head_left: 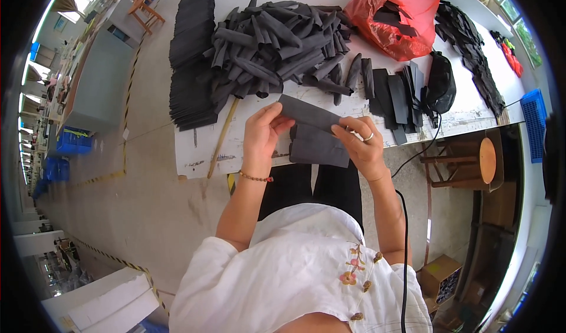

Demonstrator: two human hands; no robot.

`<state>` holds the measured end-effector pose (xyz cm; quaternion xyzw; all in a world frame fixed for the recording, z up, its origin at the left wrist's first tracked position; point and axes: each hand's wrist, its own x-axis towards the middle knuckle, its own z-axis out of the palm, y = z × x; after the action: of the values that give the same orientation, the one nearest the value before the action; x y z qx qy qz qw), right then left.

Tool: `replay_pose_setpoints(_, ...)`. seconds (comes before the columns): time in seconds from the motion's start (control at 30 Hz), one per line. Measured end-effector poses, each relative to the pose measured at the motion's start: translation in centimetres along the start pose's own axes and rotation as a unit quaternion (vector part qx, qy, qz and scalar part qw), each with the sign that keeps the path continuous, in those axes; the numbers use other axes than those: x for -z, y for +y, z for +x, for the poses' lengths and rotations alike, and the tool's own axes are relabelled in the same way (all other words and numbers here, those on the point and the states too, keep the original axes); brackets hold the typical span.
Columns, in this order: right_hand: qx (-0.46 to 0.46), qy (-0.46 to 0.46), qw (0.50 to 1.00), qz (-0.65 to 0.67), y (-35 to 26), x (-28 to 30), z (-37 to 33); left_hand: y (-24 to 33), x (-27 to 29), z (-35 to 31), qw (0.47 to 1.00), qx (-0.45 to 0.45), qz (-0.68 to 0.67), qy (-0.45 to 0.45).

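Between my two hands a flat dark grey strip (311,113) is stretched out above the table's front edge. My left hand (266,126) pinches its left end between thumb and fingers. At the right end, my right hand (361,141), with a ring on one finger, grips it the same way. Below the strip, more flat dark pieces (319,146) lie at the table edge. Beyond my hands rises a large heap of curled dark strips (283,44). Left of the heap stands a long, neat stack of flat dark strips (193,61). The strips' material is unclear.
A yellowish stick (223,137) lies on the white table (200,150). Further right are a red plastic bag (392,35), several dark flat pieces (396,94), a black bundle (440,82) with a cable, and a row of dark strips (474,56). A wooden stool (487,161) stands at right.
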<state>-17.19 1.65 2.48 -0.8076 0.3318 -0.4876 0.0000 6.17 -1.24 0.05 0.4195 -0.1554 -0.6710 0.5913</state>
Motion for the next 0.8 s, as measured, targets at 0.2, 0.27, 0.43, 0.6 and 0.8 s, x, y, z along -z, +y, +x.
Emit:
replay_pose_setpoints(0.2, -0.369, 0.132, 0.891, 0.232, -0.3, -1.5, -2.8, -0.5, -0.1, -0.3, 0.997, -0.038, 0.054, -0.027)
replay_pose_setpoints(0.27, -0.535, 0.106, 0.752, 0.369, 0.4, -1.8, -3.4, -0.8, -0.4, -0.5, 0.995, -0.063, 0.072, -0.022)
replay_pose_setpoints(0.43, -0.558, 0.089, 0.766, 0.307, 0.9, -0.8, -4.0, -1.4, 0.2, -0.7, 0.975, -0.056, 0.214, -0.032)
replay_pose_setpoints(0.6, -0.612, 0.048, 0.762, 0.205, 1.7, -1.4, -6.9, -5.1, 2.6, 0.7, 0.892, -0.152, 0.425, -0.029)
replay_pose_setpoints(0.8, -0.519, 0.012, 0.854, 0.017, 2.8, -2.4, -8.0, -5.2, 1.4, 2.6, 0.761, -0.324, 0.56, 0.035)
